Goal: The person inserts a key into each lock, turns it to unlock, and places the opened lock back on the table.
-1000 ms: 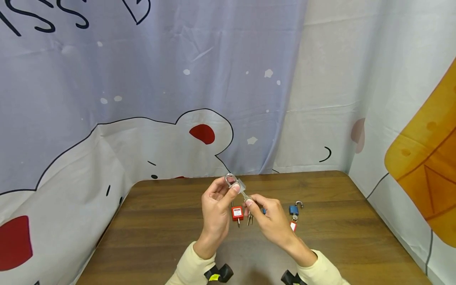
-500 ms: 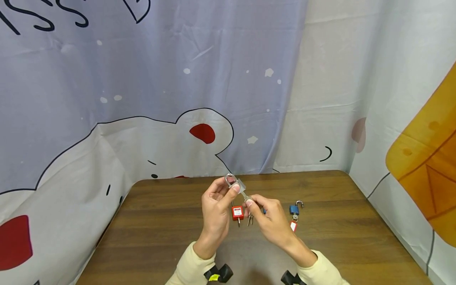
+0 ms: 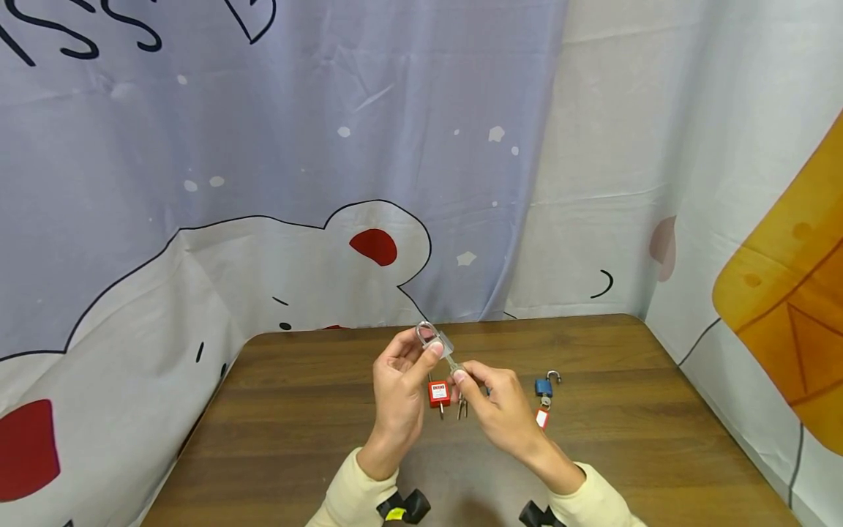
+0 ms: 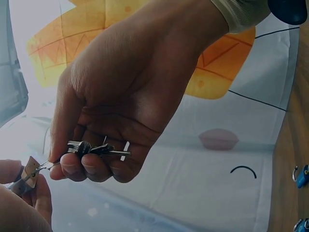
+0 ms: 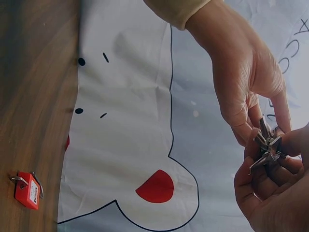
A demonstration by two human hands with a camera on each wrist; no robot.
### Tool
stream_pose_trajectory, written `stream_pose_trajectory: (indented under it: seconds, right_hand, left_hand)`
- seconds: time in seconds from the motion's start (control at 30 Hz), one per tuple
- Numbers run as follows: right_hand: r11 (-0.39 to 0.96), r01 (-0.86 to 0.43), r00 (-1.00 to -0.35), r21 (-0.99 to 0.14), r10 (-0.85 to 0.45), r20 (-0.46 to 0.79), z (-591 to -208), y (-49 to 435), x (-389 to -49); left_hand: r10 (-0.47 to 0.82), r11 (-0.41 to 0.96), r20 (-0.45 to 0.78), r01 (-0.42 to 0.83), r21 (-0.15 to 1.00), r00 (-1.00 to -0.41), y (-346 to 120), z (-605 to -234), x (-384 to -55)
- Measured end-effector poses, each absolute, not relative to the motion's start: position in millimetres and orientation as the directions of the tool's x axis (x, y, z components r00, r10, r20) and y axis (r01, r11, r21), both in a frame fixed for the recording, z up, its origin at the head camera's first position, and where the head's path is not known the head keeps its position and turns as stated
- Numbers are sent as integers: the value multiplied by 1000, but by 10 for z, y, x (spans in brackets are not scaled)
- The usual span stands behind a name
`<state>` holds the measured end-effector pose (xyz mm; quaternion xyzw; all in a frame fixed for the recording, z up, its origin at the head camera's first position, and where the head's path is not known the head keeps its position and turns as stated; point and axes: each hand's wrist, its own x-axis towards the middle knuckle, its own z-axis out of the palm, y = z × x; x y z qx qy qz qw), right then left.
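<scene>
In the head view my left hand pinches a clear padlock between thumb and fingers, its shackle pointing up and left. My right hand pinches a key that reaches into the padlock's lower end. More keys on the same bunch hang below the right fingers. In the left wrist view the bunch of keys lies across the curled right fingers, with the padlock at lower left. The right wrist view shows the keys between both hands.
Behind the hands a red padlock lies on the wooden table. A blue padlock with its shackle open and a red-and-white tag lies to the right. Another blue object is mostly hidden by the right hand. A printed curtain hangs behind.
</scene>
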<state>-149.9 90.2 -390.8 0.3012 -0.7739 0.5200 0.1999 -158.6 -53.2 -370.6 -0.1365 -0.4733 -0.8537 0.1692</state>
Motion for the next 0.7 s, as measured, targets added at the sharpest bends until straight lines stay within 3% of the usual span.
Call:
stream_pose_trajectory:
  seconds: [0.7]
  right_hand:
    - [276,-675,-738,-684,-267,620,-3898,919,-1507]
  left_hand:
    - [-127,-437,306,330,837,-943,-547,-3736,-1628]
